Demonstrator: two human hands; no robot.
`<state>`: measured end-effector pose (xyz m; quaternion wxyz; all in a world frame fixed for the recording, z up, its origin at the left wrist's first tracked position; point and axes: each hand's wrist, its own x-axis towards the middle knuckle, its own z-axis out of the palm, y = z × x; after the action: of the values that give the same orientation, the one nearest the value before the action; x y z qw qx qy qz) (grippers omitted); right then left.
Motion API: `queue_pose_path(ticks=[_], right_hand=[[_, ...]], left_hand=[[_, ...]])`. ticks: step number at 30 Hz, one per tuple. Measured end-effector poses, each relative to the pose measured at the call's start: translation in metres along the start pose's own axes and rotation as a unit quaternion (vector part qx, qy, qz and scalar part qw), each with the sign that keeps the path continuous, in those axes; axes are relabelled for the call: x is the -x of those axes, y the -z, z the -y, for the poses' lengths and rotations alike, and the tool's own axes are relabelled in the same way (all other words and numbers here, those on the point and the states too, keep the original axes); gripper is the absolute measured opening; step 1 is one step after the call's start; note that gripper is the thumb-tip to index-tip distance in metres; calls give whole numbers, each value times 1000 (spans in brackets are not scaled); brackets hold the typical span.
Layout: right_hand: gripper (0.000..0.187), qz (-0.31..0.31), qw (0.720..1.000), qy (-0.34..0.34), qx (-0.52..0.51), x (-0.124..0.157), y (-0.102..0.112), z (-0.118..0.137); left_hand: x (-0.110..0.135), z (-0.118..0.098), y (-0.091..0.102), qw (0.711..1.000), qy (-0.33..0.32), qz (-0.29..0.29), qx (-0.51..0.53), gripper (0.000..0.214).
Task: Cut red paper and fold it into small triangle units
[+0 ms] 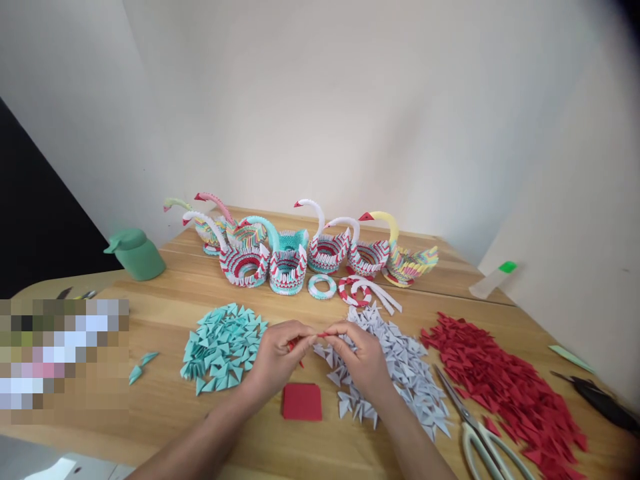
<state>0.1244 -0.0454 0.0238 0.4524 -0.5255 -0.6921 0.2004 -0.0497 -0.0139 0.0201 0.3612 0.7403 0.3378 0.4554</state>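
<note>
My left hand (277,360) and my right hand (363,357) meet over the middle of the wooden table (165,413), fingers pinched together on a small red paper piece (310,339) held between them. A stack of red paper squares (302,401) lies just below my hands. To the left is a pile of teal folded triangles (223,347). Under and beside my right hand spreads a pile of white folded triangles (405,363). Further right lies a pile of red folded triangles (505,383).
Several modular paper swans (300,250) stand in a row at the back, with paper rings (323,287) in front. Scissors (480,437) lie at the right front. A green dispenser (135,253) sits back left, a dark tool (600,400) at the right edge.
</note>
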Motion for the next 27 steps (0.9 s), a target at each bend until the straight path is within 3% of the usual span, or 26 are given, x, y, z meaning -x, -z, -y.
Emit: queue_pose_path(ticks=[6,10,15,20,23,27], right_hand=[[13,16,1000,2,14,2,0,2],[16,51,991,-84,-87,4,-1,4],[26,103,919,-177,-336,5,-6,1],[27,135,873,-218,-415,6,-11,0],[27,142,865,-221,-428,7,-14,-3],[28,146,882,-223,-390,3,-15,-6]], left_hand=[[1,-3,0,1000,-18,6,-17,18],[2,0,-1,996,53,4,69,17],[2,8,-3,972,120,-6,204,10],[1,5,-2,976,77,16,202,23],[0,2,-3,978,65,22,199,15],[-1,7,-9,950,131,1,283,11]])
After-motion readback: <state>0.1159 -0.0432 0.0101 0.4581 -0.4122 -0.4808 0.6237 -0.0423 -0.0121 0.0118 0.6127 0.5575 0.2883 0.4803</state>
